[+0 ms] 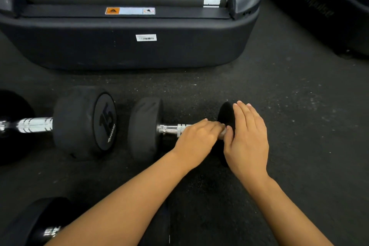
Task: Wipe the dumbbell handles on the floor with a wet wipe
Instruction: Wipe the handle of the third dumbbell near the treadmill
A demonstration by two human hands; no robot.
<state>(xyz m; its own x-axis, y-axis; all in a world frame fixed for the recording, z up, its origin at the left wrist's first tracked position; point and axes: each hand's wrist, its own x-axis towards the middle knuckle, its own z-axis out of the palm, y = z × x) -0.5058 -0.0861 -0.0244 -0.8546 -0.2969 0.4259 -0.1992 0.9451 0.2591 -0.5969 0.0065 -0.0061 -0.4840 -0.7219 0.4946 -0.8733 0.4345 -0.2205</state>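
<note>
A black dumbbell lies on the dark floor in the middle, its left head (144, 129) upright and its chrome handle (171, 129) showing. My left hand (196, 139) is closed over the right half of that handle; a small grey bit of wipe (222, 133) peeks out by the fingertips. My right hand (247, 140) rests flat, fingers together, against the dumbbell's right head (225, 114), which it mostly hides. A bigger dumbbell marked 15 (84, 123) lies to the left with a chrome handle (35, 125). A third dumbbell (38, 223) sits at the bottom left, partly under my left forearm.
The rear end of a black treadmill (127, 46) stands just behind the dumbbells. Another dark machine base (327, 12) fills the top right. Speckled rubber floor (309, 116) stretches to the right of my hands.
</note>
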